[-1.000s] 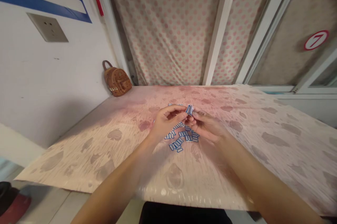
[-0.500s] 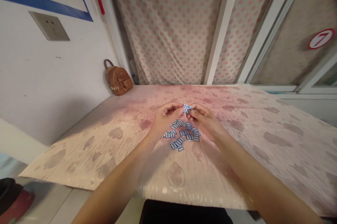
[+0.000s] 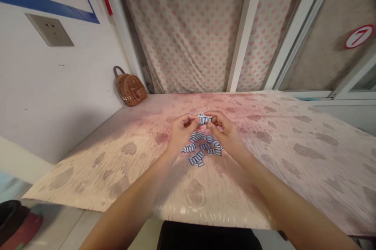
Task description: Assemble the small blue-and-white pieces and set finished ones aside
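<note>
While both our hands pinch one blue-and-white tag above the tag pile, its long axis runs level between left fingers and right fingers.

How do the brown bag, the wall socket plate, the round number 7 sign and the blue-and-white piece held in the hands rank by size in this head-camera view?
1. Wall socket plate
2. Brown bag: close to the plate, and it stands farther off, so this order is unsure.
3. Number 7 sign
4. Blue-and-white piece, pinched between the left hand and the right hand
</note>
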A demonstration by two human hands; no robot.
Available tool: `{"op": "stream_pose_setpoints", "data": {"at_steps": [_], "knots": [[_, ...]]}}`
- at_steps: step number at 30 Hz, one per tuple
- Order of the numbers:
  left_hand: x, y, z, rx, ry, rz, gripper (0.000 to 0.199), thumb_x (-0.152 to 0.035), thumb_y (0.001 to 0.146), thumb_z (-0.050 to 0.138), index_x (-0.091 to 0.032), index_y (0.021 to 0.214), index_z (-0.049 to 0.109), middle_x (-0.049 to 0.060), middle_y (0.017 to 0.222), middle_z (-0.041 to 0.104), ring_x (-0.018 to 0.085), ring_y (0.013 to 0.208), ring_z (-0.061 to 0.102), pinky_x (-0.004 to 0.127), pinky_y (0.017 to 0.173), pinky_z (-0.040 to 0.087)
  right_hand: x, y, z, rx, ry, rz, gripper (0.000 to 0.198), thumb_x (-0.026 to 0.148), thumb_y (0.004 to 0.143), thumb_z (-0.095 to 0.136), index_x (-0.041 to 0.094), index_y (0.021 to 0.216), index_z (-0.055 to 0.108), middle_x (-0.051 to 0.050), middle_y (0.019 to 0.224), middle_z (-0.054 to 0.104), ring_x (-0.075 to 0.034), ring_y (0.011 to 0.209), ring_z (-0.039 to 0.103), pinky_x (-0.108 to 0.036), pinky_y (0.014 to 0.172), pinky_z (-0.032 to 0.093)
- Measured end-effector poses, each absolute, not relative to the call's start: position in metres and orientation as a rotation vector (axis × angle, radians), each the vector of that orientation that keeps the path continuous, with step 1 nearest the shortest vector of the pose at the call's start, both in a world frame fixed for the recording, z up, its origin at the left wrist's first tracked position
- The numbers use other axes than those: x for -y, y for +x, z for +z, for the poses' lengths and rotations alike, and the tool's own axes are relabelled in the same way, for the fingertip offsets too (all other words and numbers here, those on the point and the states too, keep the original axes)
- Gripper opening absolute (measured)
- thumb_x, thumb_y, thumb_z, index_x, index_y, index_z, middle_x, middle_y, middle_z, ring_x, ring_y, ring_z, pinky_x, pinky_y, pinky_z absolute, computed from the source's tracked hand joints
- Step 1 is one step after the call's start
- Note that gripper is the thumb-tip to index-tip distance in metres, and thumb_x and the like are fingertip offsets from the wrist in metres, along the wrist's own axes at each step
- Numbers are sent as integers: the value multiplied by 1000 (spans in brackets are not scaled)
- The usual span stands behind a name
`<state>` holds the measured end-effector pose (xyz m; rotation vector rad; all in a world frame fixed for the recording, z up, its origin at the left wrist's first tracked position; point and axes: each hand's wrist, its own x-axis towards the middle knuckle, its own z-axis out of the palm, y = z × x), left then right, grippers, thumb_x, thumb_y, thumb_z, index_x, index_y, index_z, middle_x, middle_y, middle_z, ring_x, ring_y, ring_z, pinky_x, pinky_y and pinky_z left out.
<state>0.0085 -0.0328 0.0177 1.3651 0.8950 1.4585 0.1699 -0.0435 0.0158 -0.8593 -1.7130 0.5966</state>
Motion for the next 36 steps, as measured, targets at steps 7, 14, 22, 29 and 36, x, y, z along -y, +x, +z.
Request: {"op": "stream_pose_setpoints", "data": {"at_steps": [7, 14, 22, 29, 36], "knots": [[34, 9, 20, -873, 1290, 1428, 26, -39, 75, 72, -14, 79, 69, 3, 73, 70, 13, 64, 67, 23, 62, 55, 42, 171, 13, 1729, -868, 555, 24, 18, 90, 51, 24, 112, 59, 1, 81, 55, -14, 71, 54, -28, 65, 44], [32, 8, 19, -833, 1232, 1408, 30, -41, 70, 77, -13, 81, 71, 4, 78, 72, 12, 66, 67, 21, 63, 55, 40, 170, 13, 1711, -847, 545, 24, 16, 88, 50, 24, 108, 59, 1, 82, 56, -14, 71, 53, -30, 68, 42], [29, 6, 15, -824, 1299, 1391, 32, -43, 72, 76, -14, 85, 72, 5, 79, 73, 14, 70, 69, 25, 68, 57, 41, 170, 14, 1697, -862, 560, 21, 19, 89, 50, 24, 107, 57, 1, 77, 53, -15, 71, 52, -30, 67, 42], [32, 6, 18, -871, 1376, 1413, 28, -40, 74, 74, -14, 86, 73, 5, 80, 73, 15, 69, 70, 24, 63, 57, 40, 171, 11, 1696, -865, 564, 22, 18, 88, 51, 25, 108, 58, 2, 76, 50, -14, 70, 51, -29, 66, 41], [35, 8, 18, -926, 1401, 1418, 27, -37, 75, 72, -14, 90, 72, 6, 82, 74, 15, 69, 69, 25, 64, 56, 43, 169, 13, 1697, -885, 594, 22, 20, 89, 51, 24, 109, 58, 1, 76, 51, -14, 69, 51, -28, 62, 43]]}}
